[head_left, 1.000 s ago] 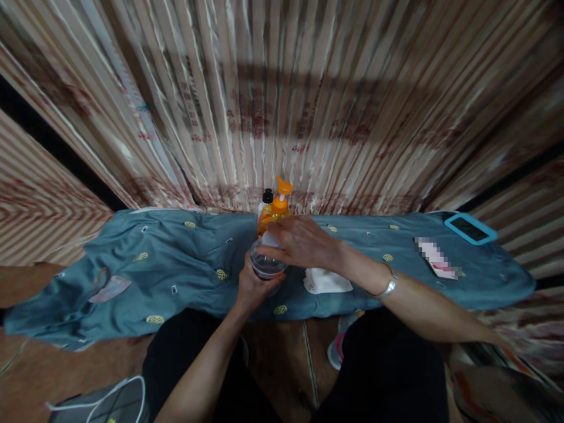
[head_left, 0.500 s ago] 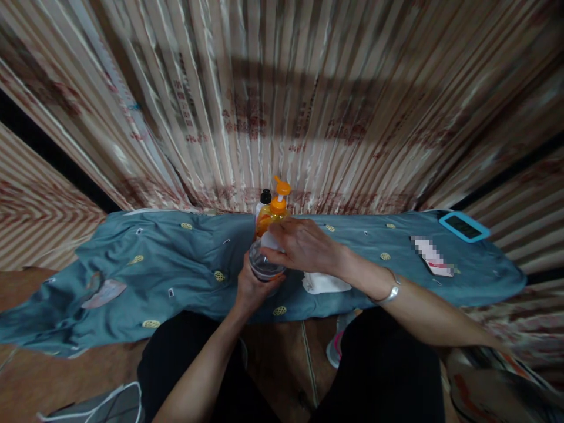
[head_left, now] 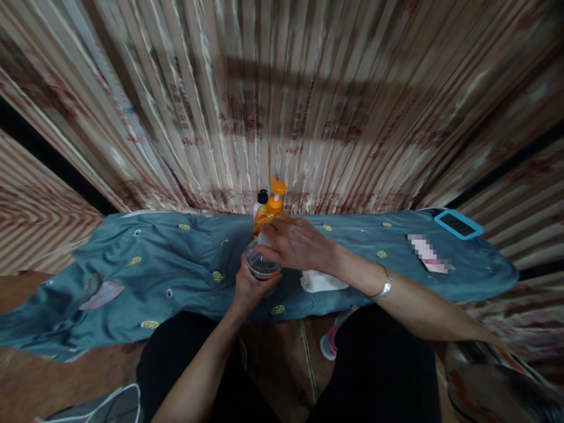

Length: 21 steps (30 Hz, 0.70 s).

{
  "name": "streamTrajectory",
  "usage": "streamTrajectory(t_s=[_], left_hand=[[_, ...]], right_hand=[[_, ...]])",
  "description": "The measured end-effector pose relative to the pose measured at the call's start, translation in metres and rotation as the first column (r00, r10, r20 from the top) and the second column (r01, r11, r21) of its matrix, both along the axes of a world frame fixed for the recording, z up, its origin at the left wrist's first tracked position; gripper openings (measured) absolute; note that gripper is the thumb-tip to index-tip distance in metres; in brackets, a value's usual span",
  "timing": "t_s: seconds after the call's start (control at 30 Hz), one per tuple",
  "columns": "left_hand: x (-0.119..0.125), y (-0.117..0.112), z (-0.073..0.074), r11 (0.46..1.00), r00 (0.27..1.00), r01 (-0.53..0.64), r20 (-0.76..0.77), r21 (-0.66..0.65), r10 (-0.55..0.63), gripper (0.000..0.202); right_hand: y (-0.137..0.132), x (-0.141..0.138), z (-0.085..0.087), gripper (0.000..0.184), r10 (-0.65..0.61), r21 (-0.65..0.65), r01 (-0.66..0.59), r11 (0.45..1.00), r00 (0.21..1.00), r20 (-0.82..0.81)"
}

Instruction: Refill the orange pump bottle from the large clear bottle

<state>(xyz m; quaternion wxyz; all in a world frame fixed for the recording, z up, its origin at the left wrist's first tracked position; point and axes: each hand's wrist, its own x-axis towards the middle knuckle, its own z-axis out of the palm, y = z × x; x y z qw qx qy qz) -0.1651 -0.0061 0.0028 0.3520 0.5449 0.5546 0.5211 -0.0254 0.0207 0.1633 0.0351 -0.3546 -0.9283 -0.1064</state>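
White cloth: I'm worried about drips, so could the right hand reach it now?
Likely yes: the cloth lies near the right hand with nothing seen on top, though that hand is busy at the clear container.

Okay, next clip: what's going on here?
A person has a clear, round container in the left hand. The right hand is over its top, fingers at a pale item too unclear to name. Just beyond stand an orange pump bottle and a black-capped bottle; a folded white cloth lies nearby on the teal patterned cover.
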Motion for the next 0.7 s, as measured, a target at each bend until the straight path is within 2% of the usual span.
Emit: streamTrajectory(t_s=[0.13, 0.3, 0.4, 0.57, 0.7], left_hand=[[-0.0004, -0.0003, -0.0013, 1.000, 1.000, -0.011, 0.003, 0.017, 0.011, 0.080], [0.0009, -0.0021, -0.0004, 1.000, 1.000, 0.010, 0.010, 0.011, -0.011, 0.083], [0.0014, -0.0026, 0.0017, 0.999, 0.999, 0.022, 0.023, 0.023, -0.023, 0.083], [0.0010, -0.0021, 0.0015, 0.999, 0.998, 0.030, 0.048, 0.041, -0.032, 0.078], [0.0009, -0.0017, 0.0008, 0.998, 0.999, 0.020, 0.029, 0.053, -0.022, 0.080]], right_hand=[[0.0008, -0.0026, 0.0016, 0.060, -0.037, 0.036, 0.038, 0.999, 0.999, -0.016], [-0.0008, -0.0018, 0.0028, 0.040, 0.035, 0.057, -0.037, 0.998, 0.999, 0.029], [-0.0019, 0.0016, 0.0026, 0.038, 0.053, 0.044, -0.055, 0.997, 0.997, 0.057], [-0.0009, -0.0001, 0.0014, 0.066, -0.032, 0.067, 0.028, 0.997, 0.998, 0.056], [-0.0005, -0.0032, 0.0018, 0.050, -0.021, 0.064, 0.015, 0.998, 0.996, 0.086]])
